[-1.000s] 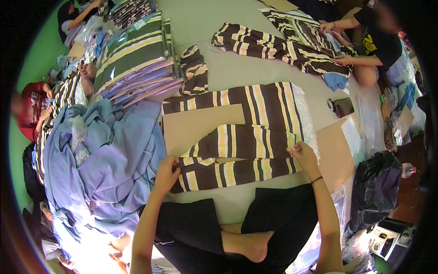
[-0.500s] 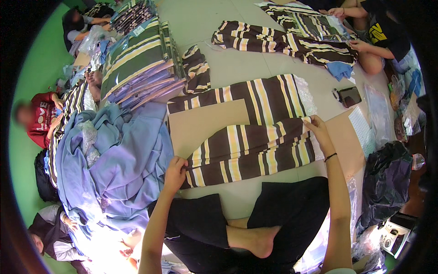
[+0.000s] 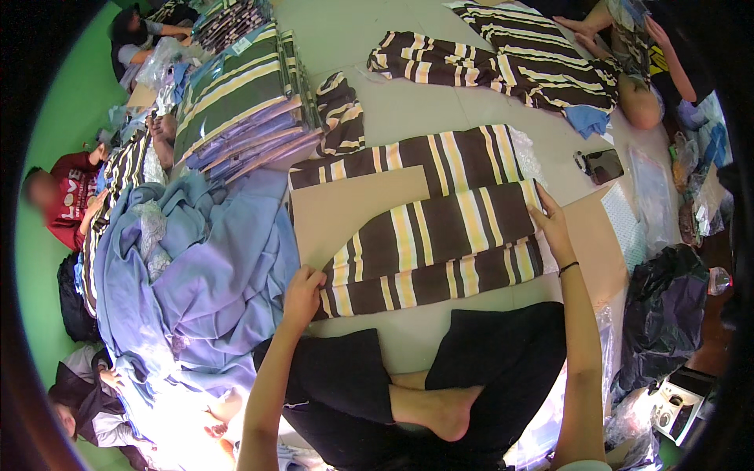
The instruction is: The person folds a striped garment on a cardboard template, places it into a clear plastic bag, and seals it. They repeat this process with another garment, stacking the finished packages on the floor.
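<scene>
One heap of blue cloth [image 3: 196, 275] was seen left of the left hand [image 3: 302, 294], by whose fingers the left edge of one striped cloth [image 3: 440, 228] was pinched. One cardboard sheet [image 3: 345, 208] was partly covered just beyond those fingers. The striped cloth was spread on the floor [image 3: 408, 110] between both hands; it was judged light, soft and floppy, best taken by its edges. Its right edge was gripped by the fingers of the right hand [image 3: 554, 231]. One phone [image 3: 605, 166] was seen beyond them, rightward.

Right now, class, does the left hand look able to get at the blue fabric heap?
Probably yes: the blue fabric heap lies just beside the left hand, with nothing visible between them, though that hand appears to pinch the striped cloth.
</scene>
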Available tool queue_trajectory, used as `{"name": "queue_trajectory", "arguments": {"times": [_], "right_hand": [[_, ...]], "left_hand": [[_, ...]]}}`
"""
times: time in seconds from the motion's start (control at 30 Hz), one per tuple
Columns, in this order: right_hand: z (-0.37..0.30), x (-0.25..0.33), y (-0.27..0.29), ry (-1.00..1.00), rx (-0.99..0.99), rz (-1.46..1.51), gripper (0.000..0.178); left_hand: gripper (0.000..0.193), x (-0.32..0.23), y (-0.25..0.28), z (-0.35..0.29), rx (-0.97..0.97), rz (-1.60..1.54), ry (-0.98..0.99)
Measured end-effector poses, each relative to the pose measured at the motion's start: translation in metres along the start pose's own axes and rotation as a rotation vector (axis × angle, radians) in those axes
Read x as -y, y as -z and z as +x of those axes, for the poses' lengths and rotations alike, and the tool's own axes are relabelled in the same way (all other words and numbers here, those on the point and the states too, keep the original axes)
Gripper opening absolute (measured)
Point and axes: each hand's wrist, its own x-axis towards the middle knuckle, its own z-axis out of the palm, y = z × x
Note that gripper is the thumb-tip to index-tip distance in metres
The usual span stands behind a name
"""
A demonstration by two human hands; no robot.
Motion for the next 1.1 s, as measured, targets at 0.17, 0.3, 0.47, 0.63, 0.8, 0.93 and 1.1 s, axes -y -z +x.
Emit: {"name": "queue_trajectory", "arguments": {"times": [0.17, 0.3, 0.47, 0.63, 0.8, 0.93, 1.1], "right_hand": [[-0.008, 0.01, -0.012, 0.129, -0.058, -0.665, 0.046], [-0.02, 0.024, -0.044, 0.522, -0.121, -0.928, 0.037], [-0.005, 0.04, -0.097, 0.432, -0.042, -0.802, 0.035], [0.088, 0.059, -0.208, 0.549, 0.131, -0.412, 0.035], [0.174, 0.069, -0.304, 0.129, -0.001, -0.555, 0.047], [0.199, 0.062, -0.326, 0.091, 0.107, -0.647, 0.041], [0.191, 0.104, -0.306, 0.189, 0.159, 0.51, 0.025]], "left_hand": [[0.012, -0.009, 0.004, 0.005, 0.024, 0.047, 0.02], [0.004, -0.024, 0.0, 0.01, -0.054, 0.114, 0.111], [0.008, -0.024, -0.009, 0.035, -0.083, 0.13, 0.315], [0.047, -0.015, -0.03, 0.081, -0.258, 0.298, 0.081], [0.068, -0.012, -0.056, 0.083, -0.051, 0.359, 0.157], [0.067, -0.017, -0.064, 0.068, -0.021, 0.322, 0.155], [0.066, -0.022, -0.062, 0.067, -0.022, 0.317, 0.145]]}}
